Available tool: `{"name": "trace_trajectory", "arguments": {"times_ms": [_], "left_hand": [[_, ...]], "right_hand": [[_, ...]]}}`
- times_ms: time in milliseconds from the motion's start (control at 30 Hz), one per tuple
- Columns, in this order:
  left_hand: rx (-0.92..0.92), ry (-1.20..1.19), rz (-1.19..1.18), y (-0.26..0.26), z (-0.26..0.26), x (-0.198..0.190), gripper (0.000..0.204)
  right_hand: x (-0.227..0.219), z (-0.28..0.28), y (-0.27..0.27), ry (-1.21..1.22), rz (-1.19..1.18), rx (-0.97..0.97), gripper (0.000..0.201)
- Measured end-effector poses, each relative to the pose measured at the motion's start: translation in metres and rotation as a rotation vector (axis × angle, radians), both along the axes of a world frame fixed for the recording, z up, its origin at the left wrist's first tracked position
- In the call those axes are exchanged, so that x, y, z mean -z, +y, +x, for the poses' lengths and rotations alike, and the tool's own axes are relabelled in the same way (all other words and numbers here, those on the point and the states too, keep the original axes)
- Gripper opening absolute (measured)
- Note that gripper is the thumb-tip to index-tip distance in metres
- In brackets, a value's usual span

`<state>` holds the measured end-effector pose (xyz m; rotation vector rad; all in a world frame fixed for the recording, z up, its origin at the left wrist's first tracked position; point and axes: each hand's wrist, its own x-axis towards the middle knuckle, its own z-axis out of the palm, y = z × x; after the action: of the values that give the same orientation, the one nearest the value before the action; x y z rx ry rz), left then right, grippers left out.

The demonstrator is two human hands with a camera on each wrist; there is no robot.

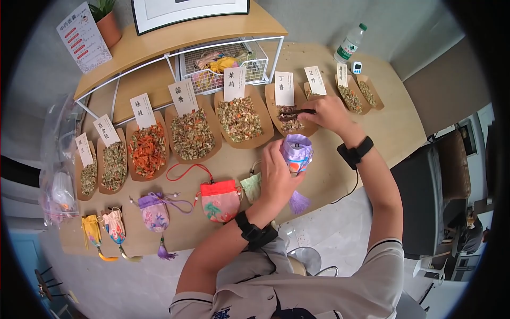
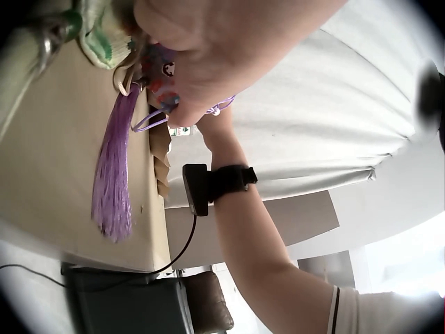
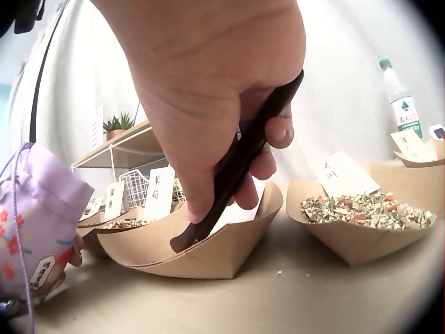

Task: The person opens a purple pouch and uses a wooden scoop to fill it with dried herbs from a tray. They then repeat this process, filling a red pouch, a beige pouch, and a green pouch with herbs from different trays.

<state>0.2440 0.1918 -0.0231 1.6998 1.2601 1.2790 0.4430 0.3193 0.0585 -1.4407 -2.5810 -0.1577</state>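
My left hand [image 1: 279,173] grips a purple drawstring pouch [image 1: 297,151], its gathered mouth spread and facing up. From the pouch hangs a purple tassel [image 2: 115,170], with a thin cord looped beside it in the left wrist view. A dark wooden scoop [image 3: 240,156] is pinched between the thumb and fingers of my right hand [image 1: 332,114]. Its lower end dips into a brown paper tray [image 3: 233,261] of dried herbs [image 1: 291,125], which has a white label card [image 1: 284,89] at its back. The pouch is held close in front of that tray.
More herb trays [image 1: 175,151] line the table to both sides. Several pouches lie along the front edge, including a red one [image 1: 219,201], a lilac one [image 1: 153,212] and a pale green one [image 1: 251,187]. Behind stand a shelf [image 1: 212,40], a wire basket [image 1: 255,69] and a water bottle [image 1: 350,43].
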Motion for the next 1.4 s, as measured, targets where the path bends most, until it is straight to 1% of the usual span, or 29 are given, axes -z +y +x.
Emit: {"name": "trace_trajectory", "arguments": {"times_ms": [100, 200, 300, 400, 500, 600, 700, 900, 1000, 1100, 1200, 1300, 1400], "left_hand": [[-0.014, 0.009, 0.039, 0.003, -0.002, -0.001, 0.088], [0.005, 0.023, 0.000, 0.005, -0.006, -0.003, 0.088], [0.000, 0.013, 0.010, 0.006, -0.006, -0.004, 0.088], [0.000, 0.014, 0.023, 0.005, -0.006, -0.004, 0.089], [0.002, 0.012, 0.037, 0.005, -0.007, -0.004, 0.088], [0.008, 0.015, 0.034, 0.006, -0.007, -0.003, 0.088], [0.011, 0.013, 0.019, 0.006, -0.007, -0.003, 0.089], [0.021, 0.008, 0.010, 0.005, -0.008, -0.004, 0.090], [0.020, 0.011, 0.004, 0.006, -0.007, -0.003, 0.090], [0.018, 0.015, -0.011, 0.006, -0.007, -0.003, 0.090], [0.013, 0.010, 0.008, 0.005, -0.008, -0.002, 0.089], [0.007, 0.001, -0.005, 0.006, -0.006, 0.000, 0.090], [0.007, 0.001, 0.006, 0.006, -0.007, 0.000, 0.090]], "right_hand": [[0.005, 0.000, -0.001, -0.042, 0.042, -0.044, 0.027], [0.004, -0.005, -0.007, -0.186, 0.095, -0.027, 0.027], [0.007, -0.005, -0.010, -0.155, 0.144, -0.056, 0.028], [0.016, 0.001, -0.009, -0.153, 0.181, -0.057, 0.023], [0.017, 0.000, -0.012, -0.102, 0.217, -0.069, 0.021], [0.017, -0.001, -0.016, 0.028, 0.197, -0.042, 0.023], [0.013, 0.003, -0.016, 0.109, 0.215, 0.022, 0.019], [0.014, 0.012, -0.020, 0.019, 0.237, 0.057, 0.019], [0.016, 0.016, -0.019, 0.048, 0.271, 0.044, 0.019], [0.005, 0.014, -0.027, 0.132, 0.310, 0.042, 0.020], [-0.017, 0.010, -0.039, 0.203, 0.344, -0.032, 0.019], [-0.037, 0.006, -0.058, 0.244, 0.304, -0.079, 0.020], [-0.045, 0.001, -0.074, 0.229, 0.273, -0.150, 0.021]]}}
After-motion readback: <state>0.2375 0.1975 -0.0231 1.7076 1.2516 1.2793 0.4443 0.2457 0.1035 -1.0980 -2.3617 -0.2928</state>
